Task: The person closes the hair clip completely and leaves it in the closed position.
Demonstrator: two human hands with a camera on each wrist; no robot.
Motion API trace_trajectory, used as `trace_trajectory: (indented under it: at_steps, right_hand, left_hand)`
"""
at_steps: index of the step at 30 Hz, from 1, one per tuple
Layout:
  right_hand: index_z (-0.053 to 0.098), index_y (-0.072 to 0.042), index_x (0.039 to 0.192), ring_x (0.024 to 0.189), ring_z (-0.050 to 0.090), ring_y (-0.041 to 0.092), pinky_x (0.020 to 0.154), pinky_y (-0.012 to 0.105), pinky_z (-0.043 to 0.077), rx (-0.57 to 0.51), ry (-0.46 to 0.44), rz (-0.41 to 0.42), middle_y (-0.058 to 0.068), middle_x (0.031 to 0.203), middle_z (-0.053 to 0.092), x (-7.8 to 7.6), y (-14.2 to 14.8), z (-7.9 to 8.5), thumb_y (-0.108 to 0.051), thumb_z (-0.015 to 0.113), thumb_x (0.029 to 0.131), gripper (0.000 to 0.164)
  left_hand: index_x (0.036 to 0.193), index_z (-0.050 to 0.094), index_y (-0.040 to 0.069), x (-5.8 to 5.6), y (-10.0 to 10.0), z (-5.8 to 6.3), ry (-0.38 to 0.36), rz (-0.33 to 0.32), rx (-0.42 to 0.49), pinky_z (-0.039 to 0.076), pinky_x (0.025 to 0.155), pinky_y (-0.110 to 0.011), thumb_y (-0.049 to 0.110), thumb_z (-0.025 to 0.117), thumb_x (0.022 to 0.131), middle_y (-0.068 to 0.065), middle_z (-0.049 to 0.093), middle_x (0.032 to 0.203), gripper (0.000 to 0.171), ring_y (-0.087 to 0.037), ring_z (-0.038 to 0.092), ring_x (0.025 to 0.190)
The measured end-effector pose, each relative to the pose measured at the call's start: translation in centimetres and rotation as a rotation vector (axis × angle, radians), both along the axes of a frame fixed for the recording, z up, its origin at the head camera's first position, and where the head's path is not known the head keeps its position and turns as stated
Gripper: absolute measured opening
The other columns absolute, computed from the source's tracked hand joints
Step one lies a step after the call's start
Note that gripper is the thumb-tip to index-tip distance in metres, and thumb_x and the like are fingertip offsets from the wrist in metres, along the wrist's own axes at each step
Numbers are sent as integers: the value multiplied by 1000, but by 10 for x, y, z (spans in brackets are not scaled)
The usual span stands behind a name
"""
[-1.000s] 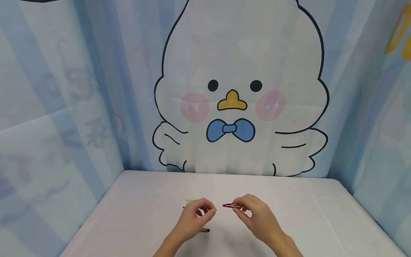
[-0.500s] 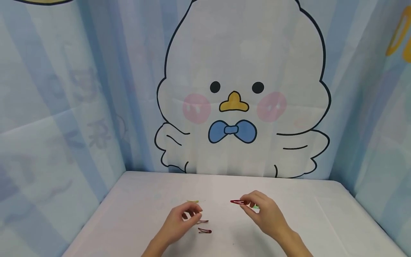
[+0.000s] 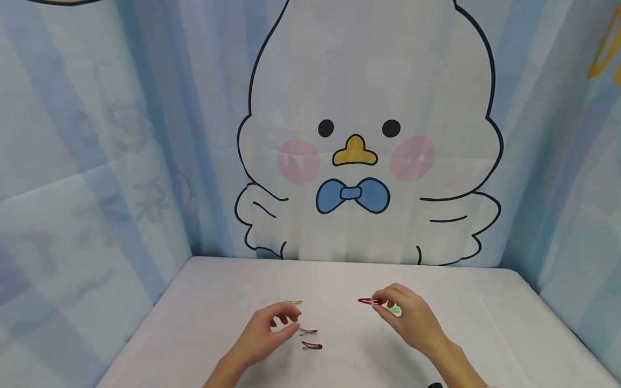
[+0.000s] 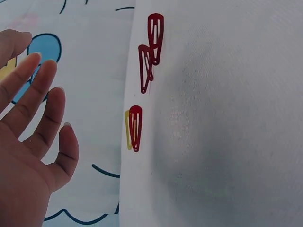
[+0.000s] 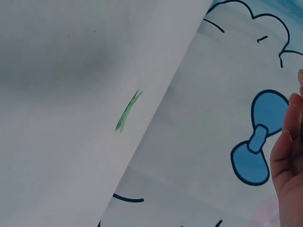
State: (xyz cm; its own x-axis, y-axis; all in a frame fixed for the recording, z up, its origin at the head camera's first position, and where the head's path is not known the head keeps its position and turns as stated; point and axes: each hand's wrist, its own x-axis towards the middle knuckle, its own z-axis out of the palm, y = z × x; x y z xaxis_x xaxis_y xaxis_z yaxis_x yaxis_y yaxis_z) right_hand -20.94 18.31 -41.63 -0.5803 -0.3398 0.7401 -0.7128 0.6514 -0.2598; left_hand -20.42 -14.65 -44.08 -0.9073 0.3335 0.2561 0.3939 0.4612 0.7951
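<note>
My right hand (image 3: 409, 318) pinches a red snap hair clip (image 3: 367, 301) between thumb and fingers above the white table. A green hair clip (image 3: 395, 310) lies just behind that hand; the right wrist view shows this green clip (image 5: 128, 112) on the table. My left hand (image 3: 266, 333) hovers at the left with fingers loosely bent and nothing held. Beside its fingertips lie two dark red hair clips (image 3: 312, 346). A yellow hair clip (image 3: 293, 302) is farther back. In the left wrist view another red clip (image 4: 136, 124) overlaps the yellow one (image 4: 127, 132).
The white table (image 3: 233, 285) reaches back to a cloth backdrop (image 3: 451, 161) printed with a cartoon bird. Similar cloth hangs along both sides. A small dark object (image 3: 435, 385) shows at the bottom edge near the right forearm.
My hands have moved apart, the right one going right and slightly farther back with the red clip. The left has drawn left, uncovering dark red clips; the green clip has come into view.
</note>
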Motion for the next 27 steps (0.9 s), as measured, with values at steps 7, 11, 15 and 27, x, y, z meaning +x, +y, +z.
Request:
trace_trajectory:
  at_steps: [7,11,15,27]
  right_hand:
    - [71,-16,91,72,55,6,61,27,50,1,-14,-12,-14,86,63,-2,6,-3,1,87,72,30]
    - [72,-16,91,71,55,5,61,26,50,6,-47,-28,-15,85,61,-6,12,-9,1,87,72,30]
    - [72,-17,91,71,54,5,61,29,51,17,-86,-48,-17,83,58,-8,20,-15,0,87,72,30]
    - [72,-20,90,71,52,4,60,27,47,23,-179,-86,-19,82,55,-14,34,-28,-1,86,75,28]
  left_hand:
    - [109,70,13,-2,-7,-3,-7,-28,-37,47,77,-37,19,75,93,2,69,104,18,-23,59,93]
    - [109,70,12,-4,-10,-5,-15,-47,-71,47,76,-36,19,76,92,3,69,108,20,-25,59,94]
    - [110,70,12,-6,-13,-7,-16,-68,-91,47,76,-38,18,76,91,5,68,111,20,-26,59,94]
    - [108,72,14,-16,-17,-17,-32,-142,-159,49,82,-38,17,79,88,4,69,106,21,-19,59,92]
